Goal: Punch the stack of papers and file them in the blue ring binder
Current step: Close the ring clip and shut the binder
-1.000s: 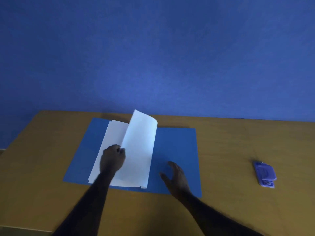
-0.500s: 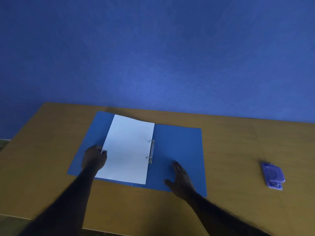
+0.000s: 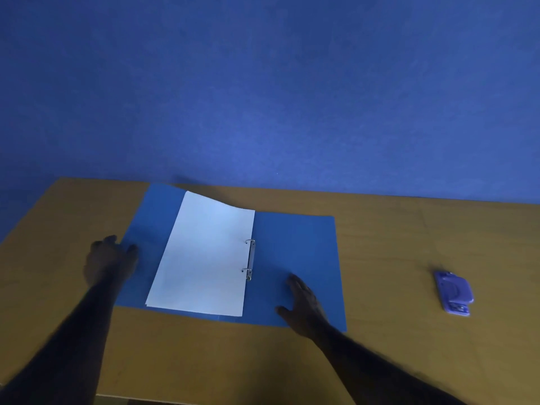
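Item: blue ring binder (image 3: 298, 258), laid open and flat on a wooden table (image 3: 394, 244), both covers spread out, the far edge set close to a blue wall (image 3: 263, 97). Contents: stack of papers (image 3: 204, 255), white, laid on the left cover and threaded onto the two metal rings (image 3: 250, 260) at the spine; the rings are seen closed over the right margin of the top sheet. The far right corner of the stack is slightly lifted, and the near edges of the lower sheets are fanned out a little at the near left corner. Left hand (image 3: 109, 258): placed at the outer edge of the left cover, well clear of the papers, fingers loose and nothing held; the thumb tip is laid over the cover's edge, though the hand is blurred and finer detail cannot be made out. Right hand (image 3: 304, 302): laid palm down on the right cover near its front edge, fingers straight and spread, nothing grasped. Accessory: hole punch (image 3: 454, 293), purple-blue, set down on the table far to the right, well apart from the binder and untouched by either hand.
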`<act>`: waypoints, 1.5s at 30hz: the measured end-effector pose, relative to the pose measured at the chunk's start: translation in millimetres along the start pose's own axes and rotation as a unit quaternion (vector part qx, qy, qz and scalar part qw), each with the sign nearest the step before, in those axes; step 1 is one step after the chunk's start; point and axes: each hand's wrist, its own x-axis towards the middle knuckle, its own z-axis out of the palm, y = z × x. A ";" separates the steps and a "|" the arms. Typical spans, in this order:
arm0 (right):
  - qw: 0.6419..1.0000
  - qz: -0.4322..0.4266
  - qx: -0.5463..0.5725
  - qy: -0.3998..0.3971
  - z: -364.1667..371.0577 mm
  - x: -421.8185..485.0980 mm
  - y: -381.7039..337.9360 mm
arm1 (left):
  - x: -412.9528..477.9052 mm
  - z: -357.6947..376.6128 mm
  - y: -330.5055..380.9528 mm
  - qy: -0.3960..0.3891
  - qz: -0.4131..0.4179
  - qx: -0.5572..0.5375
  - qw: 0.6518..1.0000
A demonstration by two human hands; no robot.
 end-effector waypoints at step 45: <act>0.858 0.199 0.456 0.127 -73.8 -2.0 67.7 | -201.1 147.1 172.5 -0.171 0.460 0.096 0.866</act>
